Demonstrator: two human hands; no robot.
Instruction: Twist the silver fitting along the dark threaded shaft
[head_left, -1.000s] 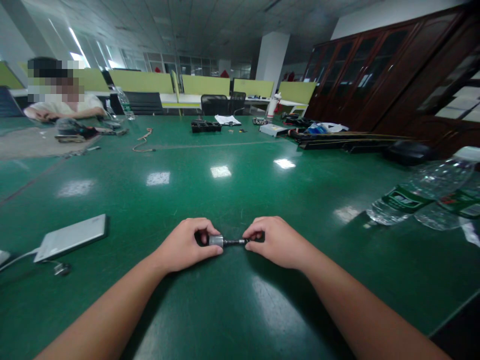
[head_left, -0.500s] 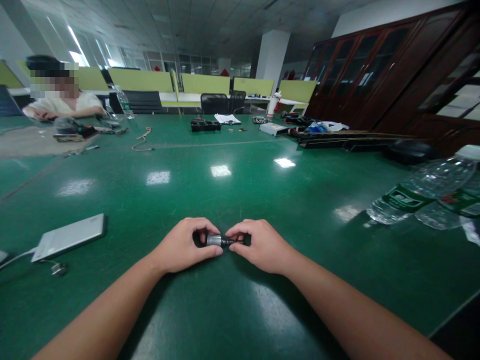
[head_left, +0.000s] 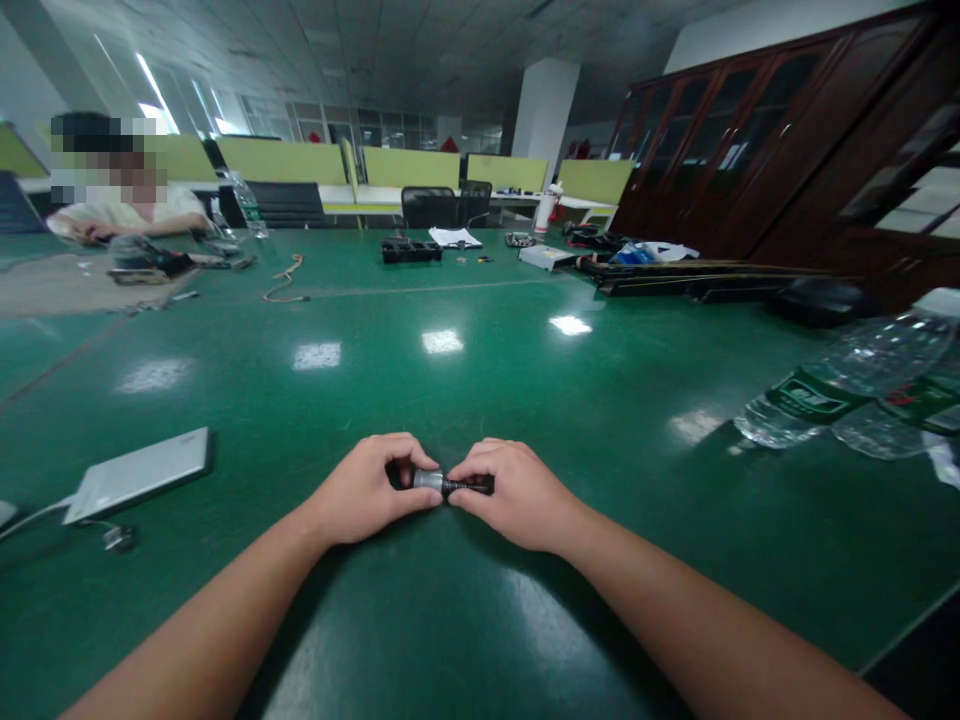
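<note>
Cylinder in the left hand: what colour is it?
The cylinder is silver-grey; see the head view.

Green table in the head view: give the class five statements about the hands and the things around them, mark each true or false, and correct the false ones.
1. The left hand holds a silver cylinder between thumb and fingers. True.
2. The right hand pinches a thin dark part next to the cylinder. True.
3. The cylinder stands upright. False: it lies sideways.
4. A flat silver device lies to the left of the left hand. True.
5. No bottle is on the table. False: a green-labelled clear bottle is at the right.
</note>
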